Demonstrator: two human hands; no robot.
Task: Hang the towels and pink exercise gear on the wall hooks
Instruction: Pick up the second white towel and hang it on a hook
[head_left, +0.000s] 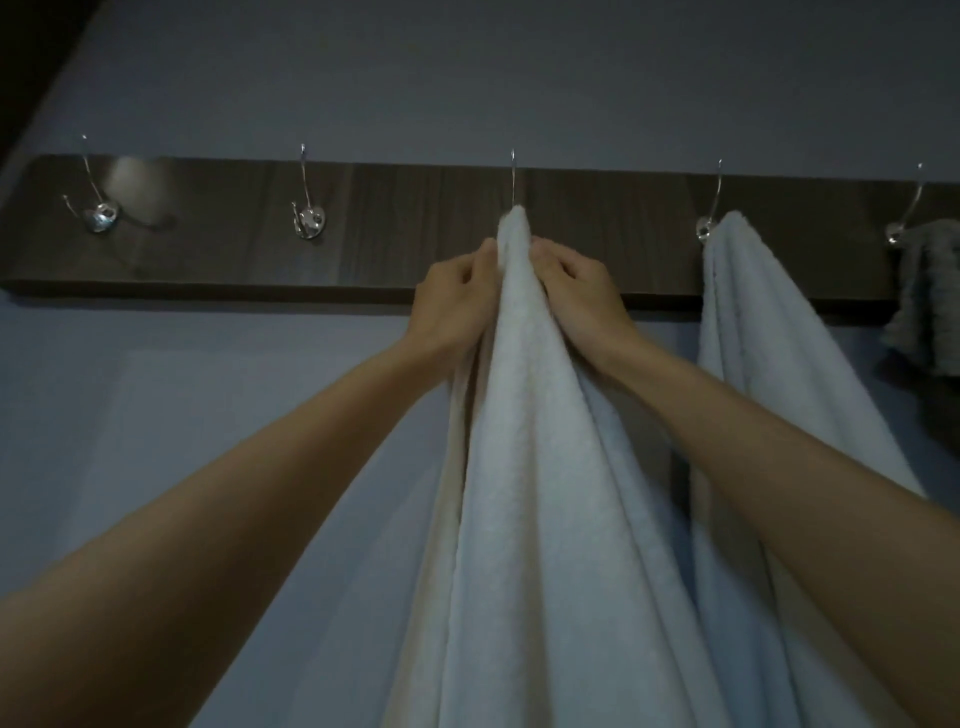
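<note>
A long white towel (540, 467) hangs from the middle hook (513, 179) of a dark wooden hook rail (395, 228). Its top is bunched over the lower prong of that hook. My left hand (454, 306) pinches the towel's left side just below the hook. My right hand (576, 296) grips its right side at the same height. A second white towel (763, 332) hangs from the hook to the right (709, 218). No pink exercise gear is in view.
Two bare metal hooks (98, 208) (309, 218) stand on the rail's left part. At the far right a grey towel (927, 301) hangs from the last hook (904, 218). The wall behind is plain and pale.
</note>
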